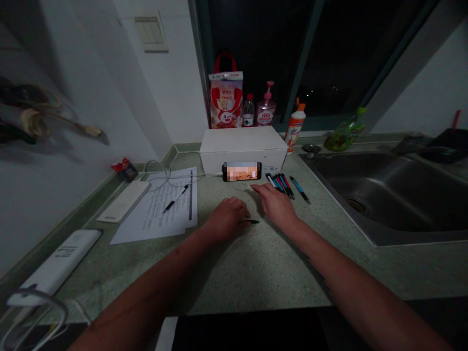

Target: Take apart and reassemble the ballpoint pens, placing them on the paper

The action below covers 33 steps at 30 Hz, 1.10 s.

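Observation:
My left hand [227, 217] is closed over the countertop, with a slim black pen piece [253, 222] sticking out from under its fingertips to the right. Ahead and to the right, my right hand [274, 201] pinches a thin, light-coloured stick-like pen piece [246, 185] that points left; most of it is covered by the fingers. Just beyond my right hand lies a bunch of blue, red and white pens [281, 183], and a single blue pen [300, 190] lies apart on their right. A white-and-black pen [175, 199] rests on printed paper [155, 214] at left.
A phone [242, 171] with a cable leans against a white box [243, 141]. Behind stand a red bag [225, 100], a pump bottle [266, 109] and an orange-capped bottle [295, 124]. A steel sink [395, 195] is at right. A white power strip [60, 263] lies front left.

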Each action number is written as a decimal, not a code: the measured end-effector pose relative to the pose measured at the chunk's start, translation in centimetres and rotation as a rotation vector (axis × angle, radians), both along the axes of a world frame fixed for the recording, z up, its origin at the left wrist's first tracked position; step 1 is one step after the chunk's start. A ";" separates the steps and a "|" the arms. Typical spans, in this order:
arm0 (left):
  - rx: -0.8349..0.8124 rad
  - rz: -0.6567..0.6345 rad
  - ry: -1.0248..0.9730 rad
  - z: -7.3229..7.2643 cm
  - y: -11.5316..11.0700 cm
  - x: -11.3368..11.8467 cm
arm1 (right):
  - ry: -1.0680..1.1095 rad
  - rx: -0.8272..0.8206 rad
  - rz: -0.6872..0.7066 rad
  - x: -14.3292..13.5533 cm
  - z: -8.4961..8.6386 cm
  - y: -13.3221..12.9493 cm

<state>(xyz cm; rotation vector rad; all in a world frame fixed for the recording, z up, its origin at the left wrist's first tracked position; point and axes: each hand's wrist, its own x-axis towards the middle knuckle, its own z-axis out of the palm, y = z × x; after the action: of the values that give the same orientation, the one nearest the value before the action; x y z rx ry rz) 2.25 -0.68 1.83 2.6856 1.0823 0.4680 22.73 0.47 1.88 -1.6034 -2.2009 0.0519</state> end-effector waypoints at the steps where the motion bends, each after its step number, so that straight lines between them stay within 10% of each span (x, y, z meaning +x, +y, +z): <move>1: -0.014 0.006 0.013 -0.1 0.1 0.1 | 0.004 -0.001 -0.001 0.0 0.0 0.0; 14: -0.004 0.574 -0.502 -0.6 1.9 -1.7 | -0.034 -0.018 0.028 0.1 0.0 0.0; 33: 0.028 0.547 -0.493 -0.8 2.3 -2.2 | -0.093 -0.067 0.049 0.1 0.4 -0.4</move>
<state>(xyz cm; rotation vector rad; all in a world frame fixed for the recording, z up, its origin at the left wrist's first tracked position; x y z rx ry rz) 0.10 1.59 1.06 2.0753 1.6225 1.1625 22.81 0.10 2.32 -1.6177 -2.3318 0.0676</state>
